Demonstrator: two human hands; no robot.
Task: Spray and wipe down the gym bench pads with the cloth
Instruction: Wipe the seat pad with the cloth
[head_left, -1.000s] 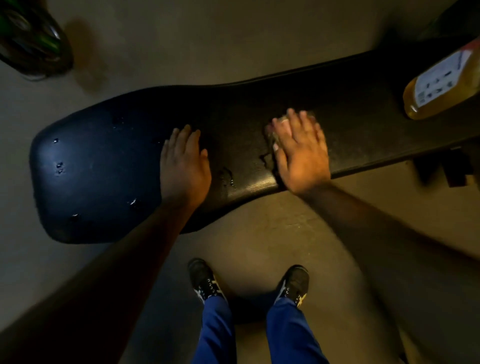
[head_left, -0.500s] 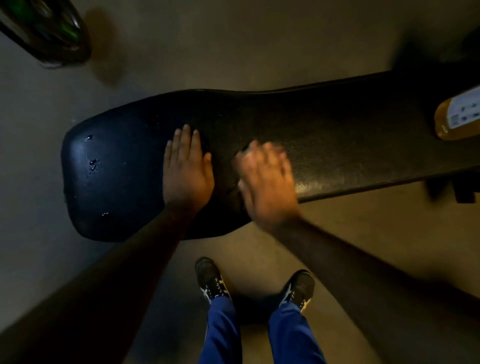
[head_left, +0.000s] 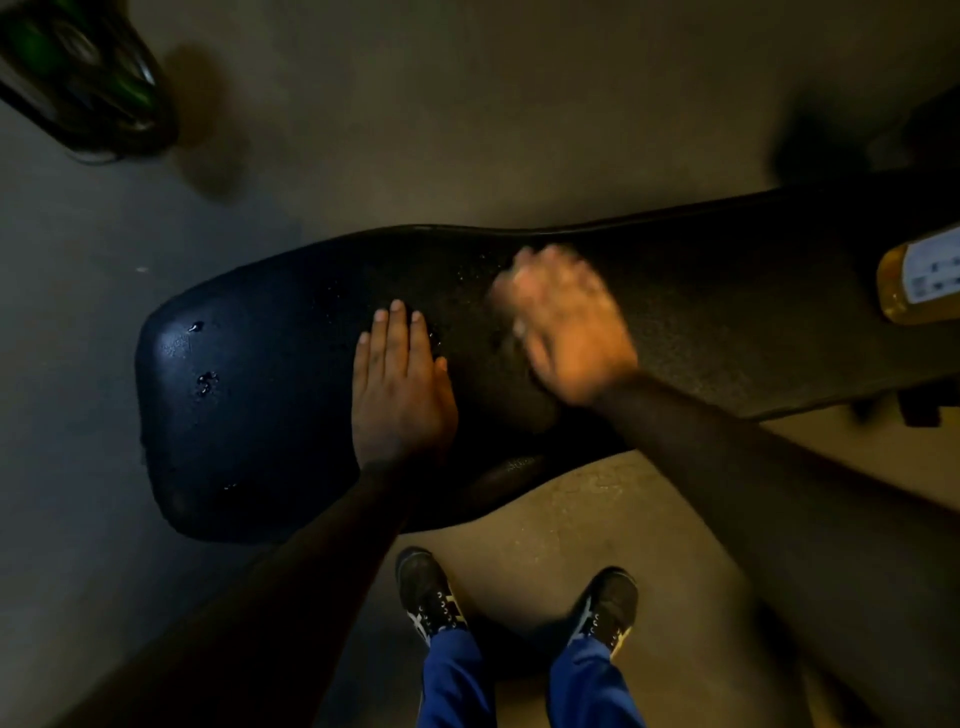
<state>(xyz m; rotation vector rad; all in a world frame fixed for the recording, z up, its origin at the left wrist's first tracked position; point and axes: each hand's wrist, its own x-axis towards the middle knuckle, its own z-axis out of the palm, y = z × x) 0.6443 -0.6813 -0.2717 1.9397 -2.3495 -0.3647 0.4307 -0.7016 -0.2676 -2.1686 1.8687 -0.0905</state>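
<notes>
A long black bench pad (head_left: 270, 415) runs from the left to the right edge, with spray droplets (head_left: 205, 382) on its rounded left end. My left hand (head_left: 400, 384) lies flat on the pad, fingers together, holding nothing. My right hand (head_left: 566, 322) is blurred by motion just right of it, pressed on the pad. Only a pale scrap of the cloth (head_left: 517, 275) shows at its fingertips. A bottle of yellow liquid (head_left: 919, 280) with a white label lies on the pad at the right edge, partly cut off.
My two dark shoes (head_left: 431, 597) (head_left: 605, 603) and blue trouser legs stand on the concrete floor close to the pad's near edge. A dark green and black object (head_left: 78, 78) sits at the top left. Part of the bench frame (head_left: 919, 410) shows under the pad at right.
My right hand has swept left along the pad towards my left hand, then a little towards the far side. My left hand stays flat. The view has shifted, pushing the bottle towards the right edge.
</notes>
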